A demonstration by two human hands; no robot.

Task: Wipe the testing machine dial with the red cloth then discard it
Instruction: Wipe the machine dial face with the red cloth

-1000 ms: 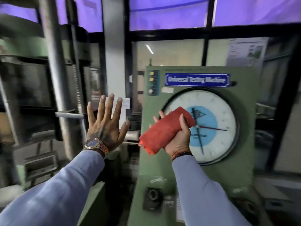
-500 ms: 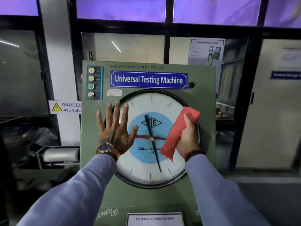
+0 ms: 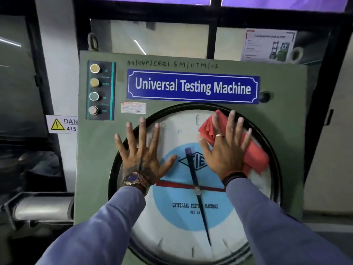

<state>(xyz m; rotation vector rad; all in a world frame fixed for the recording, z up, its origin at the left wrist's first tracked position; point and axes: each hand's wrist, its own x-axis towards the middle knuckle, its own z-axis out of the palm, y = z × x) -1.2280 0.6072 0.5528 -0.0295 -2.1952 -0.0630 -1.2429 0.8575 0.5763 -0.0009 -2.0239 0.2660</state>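
Note:
The round white dial (image 3: 172, 234) with a blue centre and black rim fills the front of the green testing machine (image 3: 95, 150). My right hand (image 3: 223, 150) lies flat, fingers spread, pressing the red cloth (image 3: 256, 157) against the dial's upper right. The cloth shows above and to the right of the hand. My left hand (image 3: 141, 155), fingers spread and holding nothing, rests flat on the dial's upper left edge, with a watch on its wrist.
A blue "Universal Testing Machine" sign (image 3: 193, 87) sits above the dial. A column of several buttons (image 3: 94, 89) is at the panel's upper left. A yellow danger sticker (image 3: 61, 124) is on the wall at left. A metal roller (image 3: 42, 207) lies low at left.
The view has drawn closer to the dial. My right hand went from gripping the cloth to pressing it flat, higher on the dial's upper right. The left hand stays on the dial's left edge.

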